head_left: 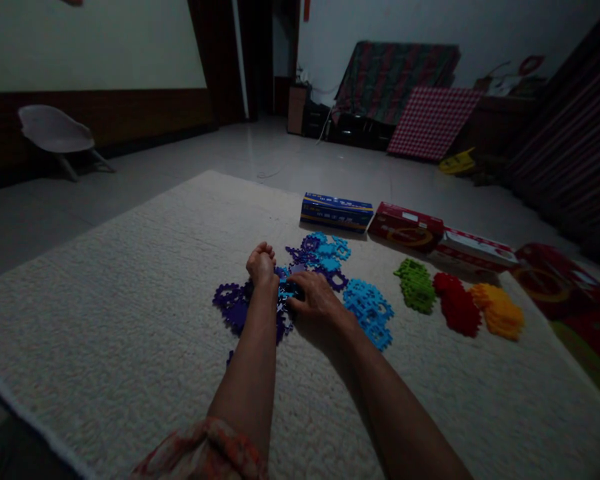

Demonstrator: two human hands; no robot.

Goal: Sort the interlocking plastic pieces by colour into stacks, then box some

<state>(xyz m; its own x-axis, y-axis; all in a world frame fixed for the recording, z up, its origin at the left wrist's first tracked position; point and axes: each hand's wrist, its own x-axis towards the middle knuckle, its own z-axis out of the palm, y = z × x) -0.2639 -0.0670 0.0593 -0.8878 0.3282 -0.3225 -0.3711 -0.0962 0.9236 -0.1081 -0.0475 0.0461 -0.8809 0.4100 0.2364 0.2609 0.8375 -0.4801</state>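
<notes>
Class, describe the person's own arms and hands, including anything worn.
The left hand and right hand are bare, with no glove or watch showing. Loose patterned cloth in orange-red and pale tones, probably a sleeve, gathers near the left elbow end; the right forearm shows no sleeve.

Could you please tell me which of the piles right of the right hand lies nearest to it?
The light blue pile, just right of the right hand; the green pile, red pile and yellow pile lie farther right.

gear pieces [367, 310] on mat [130, 287]; boxes [336, 213] behind them; chair [57, 130] on floor [180, 160], far left
</notes>
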